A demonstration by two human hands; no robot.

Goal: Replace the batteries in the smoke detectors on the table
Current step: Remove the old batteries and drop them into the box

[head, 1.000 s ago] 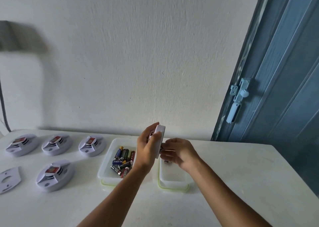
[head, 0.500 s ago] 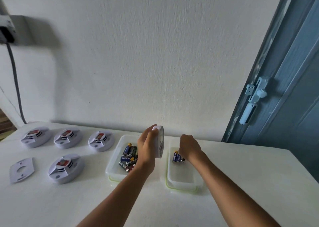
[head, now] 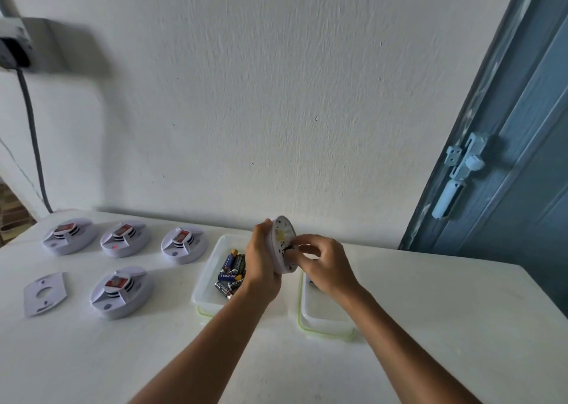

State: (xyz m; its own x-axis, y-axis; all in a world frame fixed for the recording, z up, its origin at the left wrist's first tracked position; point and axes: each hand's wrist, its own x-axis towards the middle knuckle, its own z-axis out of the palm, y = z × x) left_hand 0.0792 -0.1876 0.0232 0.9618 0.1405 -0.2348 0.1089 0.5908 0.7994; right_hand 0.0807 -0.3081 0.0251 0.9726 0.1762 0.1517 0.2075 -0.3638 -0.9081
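The smoke detector (head: 284, 243) is seen to be of smooth white plastic. The batteries (head: 231, 273) show glossy printed wrappers. Both containers (head: 204, 283) (head: 322, 317) appear as translucent plastic. A matt white top is presented by the table (head: 430, 326); the wall (head: 276, 96) is rough-textured.

White wall (head: 276, 96), blue door (head: 522, 188) with latch (head: 461, 173), wall socket (head: 12, 47), grey cable (head: 32, 133)

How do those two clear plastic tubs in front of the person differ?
The left tub holds a heap of batteries; the right tub looks nearly bare, with one dark item just visible at its far end. The left hand hides part of the left tub, the right hand part of the right. Both are clear with greenish rims.
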